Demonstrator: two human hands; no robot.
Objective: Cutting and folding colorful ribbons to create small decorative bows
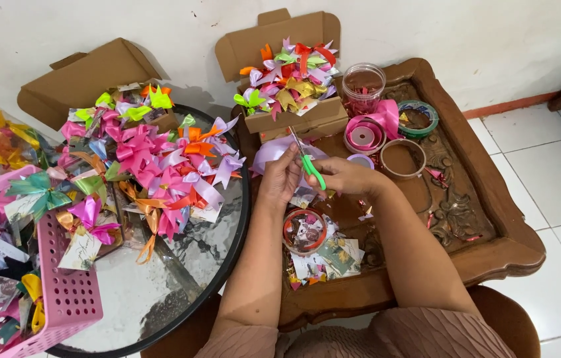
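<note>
A white wall [493, 40] is seen behind everything, met at its foot by a red skirting strip [509, 105] and a floor [559, 172] of pale tiles. A carved wooden worktop [493, 232] is set against the wall, with a round glass table [181, 278] touching its left edge. Heaps of ribbon bows [154, 159] are piled on the glass. Two open cardboard boxes [280, 40], each filled with bows, are placed at the back, one per surface. A pink perforated basket [68, 298] is stood at the lower left. Ribbon rolls [364, 136], a clear jar [363, 86] and a small round tin [304, 231] are laid on the wood among scraps.

Over the worktop's left part, a lilac ribbon [268, 152] is gripped in the left hand [282, 178]. Green-handled scissors [308, 159] are grasped in the right hand [347, 178], their blades pointed up at the ribbon.
</note>
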